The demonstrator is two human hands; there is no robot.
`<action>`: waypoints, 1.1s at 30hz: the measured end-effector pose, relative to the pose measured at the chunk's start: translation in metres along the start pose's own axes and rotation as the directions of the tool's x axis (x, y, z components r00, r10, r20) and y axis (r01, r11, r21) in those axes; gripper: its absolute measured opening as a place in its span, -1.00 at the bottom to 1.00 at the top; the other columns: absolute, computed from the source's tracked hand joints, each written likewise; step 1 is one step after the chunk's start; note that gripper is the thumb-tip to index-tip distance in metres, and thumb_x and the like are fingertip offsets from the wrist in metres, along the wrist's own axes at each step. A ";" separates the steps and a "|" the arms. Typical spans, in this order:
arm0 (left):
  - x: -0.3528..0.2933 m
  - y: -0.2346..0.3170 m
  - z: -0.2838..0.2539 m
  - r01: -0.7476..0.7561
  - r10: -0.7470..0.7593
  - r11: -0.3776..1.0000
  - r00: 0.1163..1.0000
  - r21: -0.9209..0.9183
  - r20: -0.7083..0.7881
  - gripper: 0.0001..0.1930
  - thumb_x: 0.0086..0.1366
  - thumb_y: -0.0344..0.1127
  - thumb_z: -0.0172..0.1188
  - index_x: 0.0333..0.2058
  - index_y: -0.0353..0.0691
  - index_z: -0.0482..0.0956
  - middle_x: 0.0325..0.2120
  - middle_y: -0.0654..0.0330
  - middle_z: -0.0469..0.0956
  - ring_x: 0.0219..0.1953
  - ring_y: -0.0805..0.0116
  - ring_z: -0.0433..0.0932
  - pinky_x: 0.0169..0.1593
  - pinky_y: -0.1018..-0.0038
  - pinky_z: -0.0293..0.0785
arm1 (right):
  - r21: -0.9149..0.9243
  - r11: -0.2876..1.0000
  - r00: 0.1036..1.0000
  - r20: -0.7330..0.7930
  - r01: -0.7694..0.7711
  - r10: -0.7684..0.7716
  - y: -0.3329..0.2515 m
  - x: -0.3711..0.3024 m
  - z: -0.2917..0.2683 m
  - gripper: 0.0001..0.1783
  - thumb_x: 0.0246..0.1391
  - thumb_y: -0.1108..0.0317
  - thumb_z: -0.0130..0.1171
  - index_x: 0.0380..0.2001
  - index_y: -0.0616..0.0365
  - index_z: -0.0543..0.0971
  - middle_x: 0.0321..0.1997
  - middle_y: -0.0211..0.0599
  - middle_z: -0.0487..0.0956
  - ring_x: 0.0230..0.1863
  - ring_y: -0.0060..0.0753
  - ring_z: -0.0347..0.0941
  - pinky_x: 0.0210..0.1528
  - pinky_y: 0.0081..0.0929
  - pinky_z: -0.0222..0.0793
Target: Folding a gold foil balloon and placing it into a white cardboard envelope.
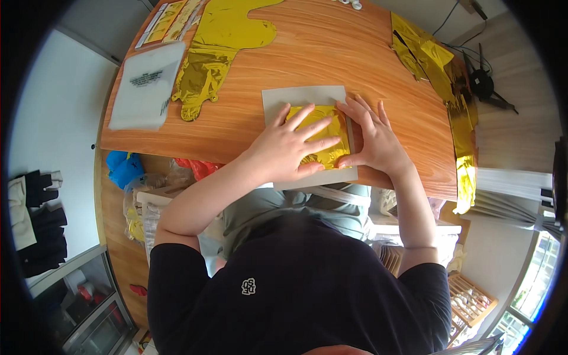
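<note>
A folded gold foil sheet (332,125) rests on a flat grey card (274,102) at the table's near edge. My left hand (291,143) lies over the foil with its fingers spread and stretched out. At the right side of the foil is my right hand (375,137), fingers apart, with the thumb and a fingertip touching the foil's right edge. Neither hand grips anything. Part of the foil is hidden under my left hand.
On the wooden table (319,47), a large flat gold foil balloon (228,35) and a stack of clear plastic bags (145,89) lie left. More gold foil (423,53) drapes over the right edge. A black stand (482,83) stands beyond it.
</note>
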State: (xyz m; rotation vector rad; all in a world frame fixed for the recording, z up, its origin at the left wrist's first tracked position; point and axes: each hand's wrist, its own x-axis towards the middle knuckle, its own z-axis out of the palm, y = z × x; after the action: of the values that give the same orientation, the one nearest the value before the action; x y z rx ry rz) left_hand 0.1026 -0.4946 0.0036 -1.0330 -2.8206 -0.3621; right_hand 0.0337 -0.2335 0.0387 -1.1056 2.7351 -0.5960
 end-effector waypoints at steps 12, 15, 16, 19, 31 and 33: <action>0.001 -0.002 -0.002 0.005 -0.005 0.999 1.000 -0.040 0.021 -0.35 0.38 0.27 0.15 0.42 0.41 0.36 0.50 0.13 0.17 0.52 -0.23 0.09 0.35 -0.57 0.03 | -0.019 1.000 1.000 0.020 0.009 -0.009 0.004 0.005 0.002 0.60 -0.81 -0.33 0.67 0.45 0.01 0.24 0.49 -0.39 0.42 0.62 0.06 0.07 0.64 0.32 -0.44; 0.000 -0.004 -0.001 -0.008 0.008 0.995 1.000 -0.099 -0.002 -0.35 0.37 0.27 0.17 0.40 0.39 0.40 0.49 0.12 0.19 0.52 -0.26 0.08 0.37 -0.49 0.07 | -0.015 1.000 1.000 0.021 0.004 -0.004 0.003 0.006 0.000 0.55 -0.75 -0.37 0.64 0.46 -0.06 0.24 0.49 -0.48 0.41 0.60 0.07 0.11 0.62 0.38 -0.39; 0.001 -0.004 -0.001 -0.007 0.008 0.995 1.000 -0.101 0.003 -0.35 0.37 0.27 0.17 0.40 0.39 0.40 0.49 0.12 0.19 0.52 -0.26 0.08 0.37 -0.49 0.07 | -0.023 1.000 1.000 0.022 0.005 -0.005 0.003 0.006 0.000 0.56 -0.75 -0.37 0.63 0.46 -0.06 0.24 0.50 -0.49 0.40 0.60 0.07 0.10 0.62 0.38 -0.39; 0.002 -0.003 -0.002 -0.016 0.018 0.995 1.000 -0.101 0.015 -0.35 0.37 0.28 0.17 0.40 0.38 0.41 0.49 0.12 0.20 0.53 -0.25 0.05 0.37 -0.48 0.06 | -0.040 0.999 1.000 0.027 -0.003 0.004 0.001 0.004 -0.002 0.54 -0.71 -0.37 0.63 0.46 -0.02 0.26 0.51 -0.41 0.39 0.61 0.10 0.07 0.63 0.34 -0.39; 0.000 -0.004 0.005 -0.014 0.013 0.999 1.000 -0.030 -0.013 -0.33 0.42 0.22 0.13 0.47 0.37 0.29 0.54 0.20 0.13 0.55 -0.16 0.02 0.42 -0.42 -0.06 | -0.279 0.960 0.941 -0.318 0.019 -0.111 -0.069 -0.096 0.063 -0.52 -0.03 0.09 0.52 0.01 -0.20 0.72 0.32 -0.26 0.51 0.29 -0.08 0.38 0.43 0.11 0.11; 0.000 -0.003 0.006 -0.011 0.011 1.000 1.000 -0.016 -0.001 -0.34 0.45 0.18 0.10 0.48 0.36 0.26 0.55 0.20 0.11 0.56 -0.15 0.01 0.44 -0.41 -0.09 | -0.264 0.958 0.936 -0.352 -0.112 0.012 -0.075 -0.099 0.069 -0.50 0.08 0.04 0.42 0.10 -0.15 0.69 0.41 -0.15 0.43 0.33 0.00 0.33 0.42 0.10 0.12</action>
State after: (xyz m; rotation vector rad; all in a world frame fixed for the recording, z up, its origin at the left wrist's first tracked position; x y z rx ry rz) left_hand 0.1007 -0.4958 -0.0028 -1.0503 -2.8144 -0.3850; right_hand 0.1714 -0.2356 0.0041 -1.0461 3.2321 -0.4378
